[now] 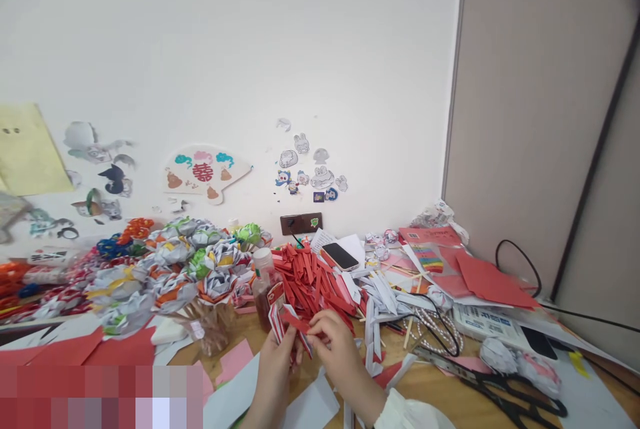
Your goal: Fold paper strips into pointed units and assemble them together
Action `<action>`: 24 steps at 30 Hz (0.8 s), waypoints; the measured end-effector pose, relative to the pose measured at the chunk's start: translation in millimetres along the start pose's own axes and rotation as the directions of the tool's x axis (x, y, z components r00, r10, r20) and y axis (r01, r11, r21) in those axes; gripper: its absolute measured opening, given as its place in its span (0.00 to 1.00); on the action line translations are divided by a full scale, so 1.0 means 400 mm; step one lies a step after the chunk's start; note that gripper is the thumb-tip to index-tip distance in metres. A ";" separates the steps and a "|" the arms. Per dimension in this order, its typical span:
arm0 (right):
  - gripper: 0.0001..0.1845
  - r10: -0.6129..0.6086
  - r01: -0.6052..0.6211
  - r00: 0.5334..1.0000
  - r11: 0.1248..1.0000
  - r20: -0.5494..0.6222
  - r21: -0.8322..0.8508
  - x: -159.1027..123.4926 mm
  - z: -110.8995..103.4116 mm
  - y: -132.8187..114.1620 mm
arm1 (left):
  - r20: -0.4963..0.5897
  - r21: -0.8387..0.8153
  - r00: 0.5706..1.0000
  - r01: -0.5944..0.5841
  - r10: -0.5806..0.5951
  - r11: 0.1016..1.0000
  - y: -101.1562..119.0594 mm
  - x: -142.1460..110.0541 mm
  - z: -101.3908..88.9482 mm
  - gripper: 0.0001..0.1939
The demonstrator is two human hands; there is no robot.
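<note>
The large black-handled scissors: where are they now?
In the head view, the scissors lie at lower right, to the right hand's right, beside a crumpled white paper ball.

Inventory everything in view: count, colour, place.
Folded paper: one bundle, red and white, lower centre
Red strips: many, red, centre
White strips: many, white, right of red
Bottle: one, brownish, left of red strips
Phone: one, black, beside red strips
Paper flowers: many, mixed colours, left
Scissors: one, black handles, right front
Red sheets: several, red, both sides
Wall: one, white, behind
Fan cutout: one, multicoloured, on wall
Stickers: several, mixed colours, on wall
Table: one, brown, below
Other clutter: uncountable, mixed, across table
Left hand: one, bare, holding paper
Right hand: one, white sleeve, at paper
</note>
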State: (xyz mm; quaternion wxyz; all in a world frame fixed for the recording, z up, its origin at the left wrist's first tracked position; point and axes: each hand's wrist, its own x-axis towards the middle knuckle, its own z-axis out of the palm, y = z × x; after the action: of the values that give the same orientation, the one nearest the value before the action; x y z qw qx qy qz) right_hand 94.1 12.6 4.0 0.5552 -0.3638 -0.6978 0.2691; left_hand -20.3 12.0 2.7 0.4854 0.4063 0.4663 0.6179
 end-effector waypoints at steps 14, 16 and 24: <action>0.09 0.038 -0.049 0.998 0.971 -0.053 -0.235 -0.010 0.013 -0.004 | 0.001 0.139 1.000 -0.014 0.014 0.990 -0.003 -0.013 0.024 0.23; 0.09 0.010 -0.018 1.000 0.954 -0.030 -0.300 -0.015 0.008 -0.008 | 0.000 0.133 0.999 -0.037 0.037 0.990 -0.001 -0.015 0.026 0.23; 0.10 -0.126 0.188 0.980 0.835 0.153 -0.517 -0.023 -0.004 -0.028 | -0.014 0.161 0.999 -0.038 0.041 0.986 0.000 -0.014 0.024 0.22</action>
State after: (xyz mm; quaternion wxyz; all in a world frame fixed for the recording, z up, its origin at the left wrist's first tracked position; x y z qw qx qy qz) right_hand 94.3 -1.4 7.7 0.4138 -0.4282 -0.8024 0.0403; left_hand -10.1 8.2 4.8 0.4348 0.4479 0.5107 0.5912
